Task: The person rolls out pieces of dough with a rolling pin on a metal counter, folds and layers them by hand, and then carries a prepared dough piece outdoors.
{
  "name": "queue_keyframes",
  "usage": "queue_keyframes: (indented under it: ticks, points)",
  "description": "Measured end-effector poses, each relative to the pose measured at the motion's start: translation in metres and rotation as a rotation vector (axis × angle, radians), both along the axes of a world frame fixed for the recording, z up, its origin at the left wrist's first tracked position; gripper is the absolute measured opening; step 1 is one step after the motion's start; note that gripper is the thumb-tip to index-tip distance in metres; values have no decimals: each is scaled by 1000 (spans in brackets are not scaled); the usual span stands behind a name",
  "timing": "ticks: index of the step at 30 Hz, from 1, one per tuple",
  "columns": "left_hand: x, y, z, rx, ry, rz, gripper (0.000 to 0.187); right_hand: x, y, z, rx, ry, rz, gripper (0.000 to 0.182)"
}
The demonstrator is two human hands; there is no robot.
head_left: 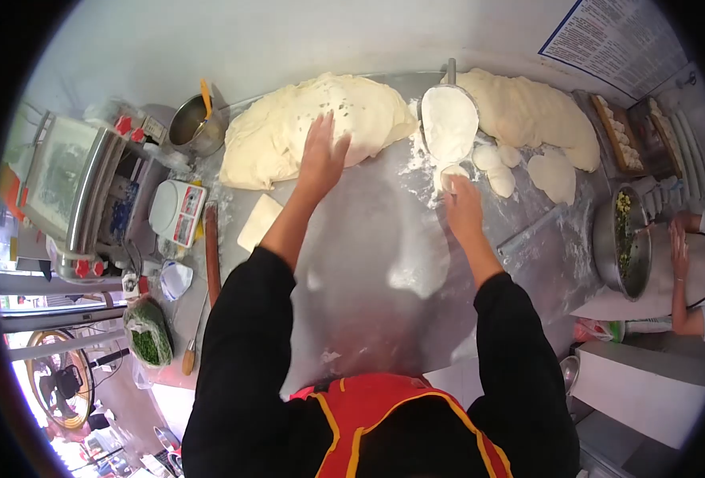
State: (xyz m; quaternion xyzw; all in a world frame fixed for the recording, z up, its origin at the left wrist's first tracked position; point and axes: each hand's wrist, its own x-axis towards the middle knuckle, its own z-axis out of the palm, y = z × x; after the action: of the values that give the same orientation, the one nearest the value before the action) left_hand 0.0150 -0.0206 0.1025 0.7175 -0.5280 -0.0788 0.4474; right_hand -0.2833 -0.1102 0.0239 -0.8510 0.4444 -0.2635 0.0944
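Note:
My left hand (325,158) is open, fingers apart, reaching over the front of a large mound of pale dough (265,135) with dark flecks on top. My right hand (464,205) has its fingers closed at the edge of a small round dough piece (453,170). Just beyond that piece lies a metal scoop (451,70) heaped with white flour (449,119). Several flat dough pieces (553,177) rest to its right, in front of a second dough mound (527,107). A squarish dough slab (259,221) lies beside my left forearm.
On the left are a dough machine (66,179), a scale (179,211), a pot (197,127), a rolling pin (212,255) and a bag of chopped greens (148,333). Rightward stand a metal bowl of filling (623,243), wooden trays (619,135) and another person's hands (679,247).

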Motion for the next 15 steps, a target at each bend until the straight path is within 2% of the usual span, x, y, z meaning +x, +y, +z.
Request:
queue_keyframes:
  ticks: [1,4,7,10,13,14,15]
  points:
    - [2,18,-5,6,-12,-31,58,4,-14,-7,-90,46,40,40]
    - [28,75,-27,92,-83,65,52,-7,-32,-14,-99,234,132,42]
    - [53,139,-35,188,-44,190,49,-39,-39,13,243,528,-12,42]
    - [69,182,-54,295,-71,268,47,-63,-35,-2,-32,376,-110,43]
    - [83,199,-82,359,-101,345,50,-14,-44,-38,100,-89,-59,49]
    - [84,195,-79,423,-63,351,52,7,-46,-39,214,-34,-176,52]
    - [83,190,-74,489,-23,362,55,26,-35,-45,186,55,-166,55]
